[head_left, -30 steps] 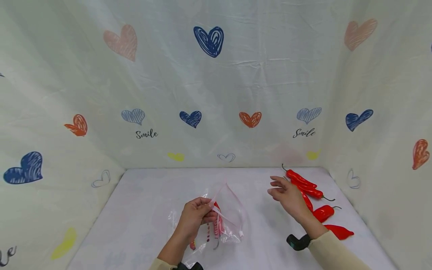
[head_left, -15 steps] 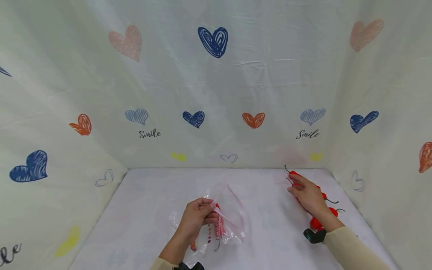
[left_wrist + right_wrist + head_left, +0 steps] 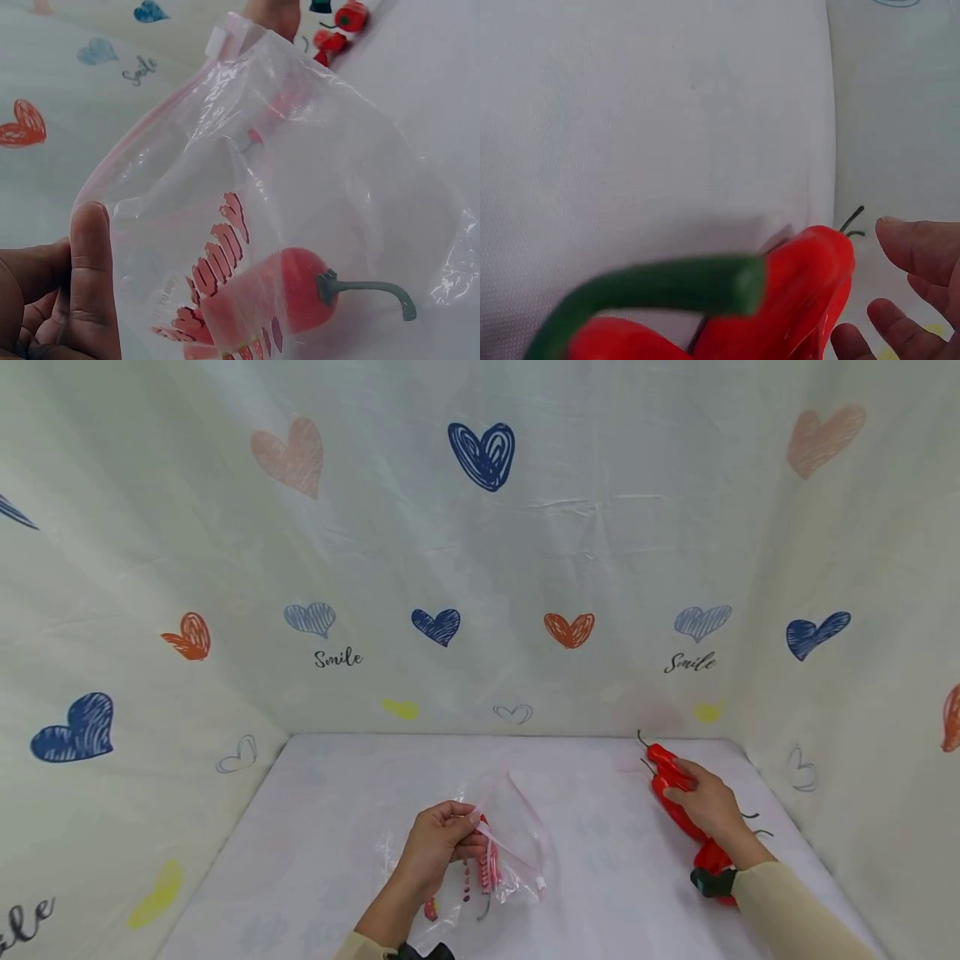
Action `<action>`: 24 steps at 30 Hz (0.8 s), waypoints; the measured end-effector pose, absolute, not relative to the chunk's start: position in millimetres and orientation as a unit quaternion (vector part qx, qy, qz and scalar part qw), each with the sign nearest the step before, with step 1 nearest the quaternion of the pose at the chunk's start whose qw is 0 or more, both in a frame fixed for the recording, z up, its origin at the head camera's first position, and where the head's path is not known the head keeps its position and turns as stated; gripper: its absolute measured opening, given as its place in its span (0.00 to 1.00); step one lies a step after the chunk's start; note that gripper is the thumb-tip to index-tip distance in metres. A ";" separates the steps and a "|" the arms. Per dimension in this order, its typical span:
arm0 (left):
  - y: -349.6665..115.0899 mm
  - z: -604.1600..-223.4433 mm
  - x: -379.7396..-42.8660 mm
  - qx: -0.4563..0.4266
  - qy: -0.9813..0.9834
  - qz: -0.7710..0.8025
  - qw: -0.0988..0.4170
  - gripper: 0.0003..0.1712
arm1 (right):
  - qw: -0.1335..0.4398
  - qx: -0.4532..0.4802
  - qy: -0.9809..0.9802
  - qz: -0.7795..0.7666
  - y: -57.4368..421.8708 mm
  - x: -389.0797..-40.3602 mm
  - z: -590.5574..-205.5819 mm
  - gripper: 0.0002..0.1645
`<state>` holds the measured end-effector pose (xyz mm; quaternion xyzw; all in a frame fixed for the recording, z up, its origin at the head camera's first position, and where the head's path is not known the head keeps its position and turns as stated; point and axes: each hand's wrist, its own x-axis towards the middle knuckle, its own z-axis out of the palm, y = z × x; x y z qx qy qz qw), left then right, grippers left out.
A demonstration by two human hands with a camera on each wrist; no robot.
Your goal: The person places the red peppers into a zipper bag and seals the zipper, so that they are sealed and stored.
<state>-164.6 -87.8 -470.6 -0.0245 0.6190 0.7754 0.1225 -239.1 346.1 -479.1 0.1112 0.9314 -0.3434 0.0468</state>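
A clear plastic zip bag (image 3: pixel 525 839) with a pink zip edge and red print is held at its mouth by my left hand (image 3: pixel 438 847), thumb and fingers pinching the edge. Through the film in the left wrist view shows a red chili pepper (image 3: pixel 304 289) with a curved green stem. My right hand (image 3: pixel 708 806) reaches over a pile of red chili peppers (image 3: pixel 675 806) at the right. Its thumb and fingers are spread apart in the right wrist view, beside a large red pepper (image 3: pixel 795 289). The hand and wrist hide part of the pile.
A white cloth (image 3: pixel 337 827) covers the table. Hanging sheets printed with hearts (image 3: pixel 480 456) enclose the back and sides. Another pepper (image 3: pixel 712 856) lies nearer, partly under the right wrist's black camera (image 3: pixel 712 882).
My right hand has moved right, from left of the peppers to over the pile, then slightly farther right. The left hand keeps its pinch on the bag.
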 end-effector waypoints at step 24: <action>-89.4 -476.9 -163.9 -0.016 0.622 0.772 0.130 0.16 | 0.082 0.111 0.921 -0.364 323.6 -246.9 -499.9 0.59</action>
